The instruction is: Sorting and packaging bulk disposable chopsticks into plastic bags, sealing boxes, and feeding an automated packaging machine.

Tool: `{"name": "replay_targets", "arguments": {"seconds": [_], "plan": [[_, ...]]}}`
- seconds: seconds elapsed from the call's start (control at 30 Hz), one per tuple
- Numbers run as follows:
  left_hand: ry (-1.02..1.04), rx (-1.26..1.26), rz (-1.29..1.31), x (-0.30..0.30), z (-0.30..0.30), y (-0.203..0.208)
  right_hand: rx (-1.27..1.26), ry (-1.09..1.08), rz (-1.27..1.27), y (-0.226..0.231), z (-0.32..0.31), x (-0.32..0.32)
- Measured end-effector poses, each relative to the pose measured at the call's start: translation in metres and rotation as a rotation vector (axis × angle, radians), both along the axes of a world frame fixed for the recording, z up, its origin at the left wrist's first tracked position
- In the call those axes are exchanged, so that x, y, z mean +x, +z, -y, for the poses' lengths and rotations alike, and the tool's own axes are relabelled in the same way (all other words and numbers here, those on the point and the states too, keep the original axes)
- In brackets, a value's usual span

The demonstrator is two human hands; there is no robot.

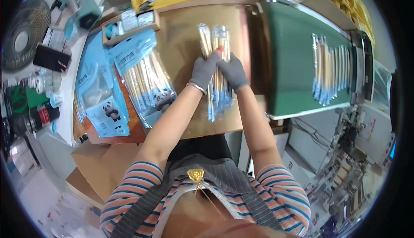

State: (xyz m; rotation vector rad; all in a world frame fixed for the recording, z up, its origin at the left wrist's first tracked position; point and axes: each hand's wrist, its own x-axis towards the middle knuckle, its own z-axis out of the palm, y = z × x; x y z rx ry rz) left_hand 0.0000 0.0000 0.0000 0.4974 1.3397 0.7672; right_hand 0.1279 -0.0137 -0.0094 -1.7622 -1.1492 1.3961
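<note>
A bundle of wooden chopsticks [221, 95], wrapped in clear film with blue lower ends, lies on the brown cardboard surface in front of me. My left hand [203, 72], in a grey glove with a bare thumb tip, closes on the bundle's left side. From the right, my right hand [233, 72], also gloved in grey, presses its fingers round the same bundle. One pack at the left slants a little away from the others. Left of my hands lies a clear and blue panda-printed bag [144, 80] filled with similar wrapped chopsticks.
On the right, a green conveyor belt [289, 61] carries a row of wrapped chopsticks [330, 70]. Flat blue bags [103, 113] lie at the left, below a small box [129, 24] of rolls. A phone [51, 58] and a fan [26, 33] are farther left.
</note>
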Motion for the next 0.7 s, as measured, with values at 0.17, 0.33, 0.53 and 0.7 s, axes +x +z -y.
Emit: {"name": "replay_targets", "arguments": {"seconds": [0.17,0.33,0.53,0.7], "plan": [[-0.131,0.586,0.125,-0.053,0.023,-0.004,0.271,-0.113,-0.701,0.006,0.020,-0.044],[-0.203,1.050,0.094,-0.078,0.087,0.067,0.559,0.202,-0.636,0.081,0.074,-0.039],[-0.511,1.131,-0.199,-0.102,0.129,0.049,0.729,0.248,-0.542,0.090,0.138,-0.058],[-0.644,0.779,0.201,-0.130,0.217,0.081,0.629,0.158,-0.420,0.130,0.221,-0.107]]}}
